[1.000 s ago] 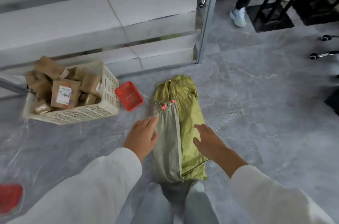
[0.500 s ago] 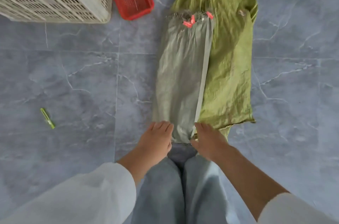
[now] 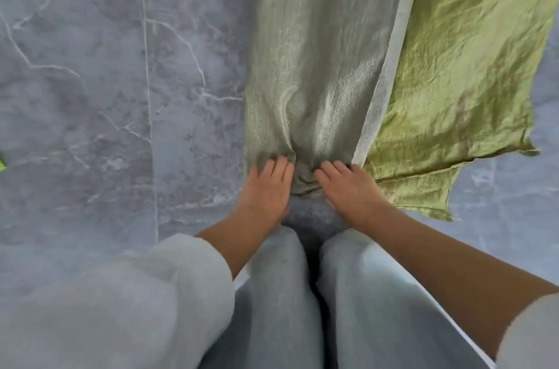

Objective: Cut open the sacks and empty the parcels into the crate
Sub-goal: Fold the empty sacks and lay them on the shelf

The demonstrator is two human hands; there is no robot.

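Floor, kneeling position.

- Grey sack [image 3: 317, 51] lies flat and lengthwise on the floor [image 3: 90, 96]. Its near end is just ahead of the knees [image 3: 272, 293], and its right edge overlaps a brighter green sack [image 3: 472, 75] spread underneath and beside it.
- Left hand [image 3: 266, 187] and right hand [image 3: 348, 190] rest side by side on the grey sack's near end, close but apart. Fingers are fairly straight, tips pressed down into the cloth. A pucker of fabric is bunched between the hands. Thumbs are hidden, so I cannot tell whether there is any pinch underneath.
- The grey sack looks limp and flat, with no lumps. My guess is that it holds nothing, and that the step is gathering or smoothing the spent sack from this end.

Doing it well:
- Keep the pressure even on both hands so the cloth moves straight and does not skew onto the green sack.
- Work from the near hem outward, pushing trapped air toward the far end.
- Woven sacking slides on polished tile, so pin it with the palms before drawing it in.
- Keep the lower sack from being dragged along with it.

Count:
- Sacks: two, one grey and one green.
- Hands: two.
- Parcels: none in view.
- Crate: not in view.
- Cutting tool: none seen.
- A green sliver [image 3: 2, 161] shows at the left edge, too little of it to identify.
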